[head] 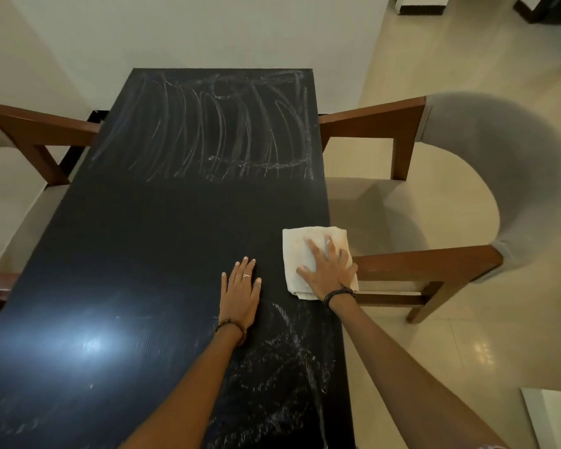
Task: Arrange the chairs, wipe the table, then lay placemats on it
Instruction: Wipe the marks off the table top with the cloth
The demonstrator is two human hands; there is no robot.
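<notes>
Nearest the person, the dark counter carries damp swirl marks along its near right part, just behind the two forearms. The left hand lies flat on the counter, fingers straight, holding nothing and seemingly bracing. Just to its right, the right hand presses a folded white cloth against the counter's right edge with fingers spread flat; that grip is wide, pressing rather than clutching. The cloth's right side overhangs the edge slightly, above the wooden arm of the right chair. A flat-palm hold could let the cloth slide off the edge on an outward stroke. Farther on, a dull middle band looks unwiped and may be missed. At the far end, streaky arcs remain. A left chair flanks the counter there. No placemats are in view.
</notes>
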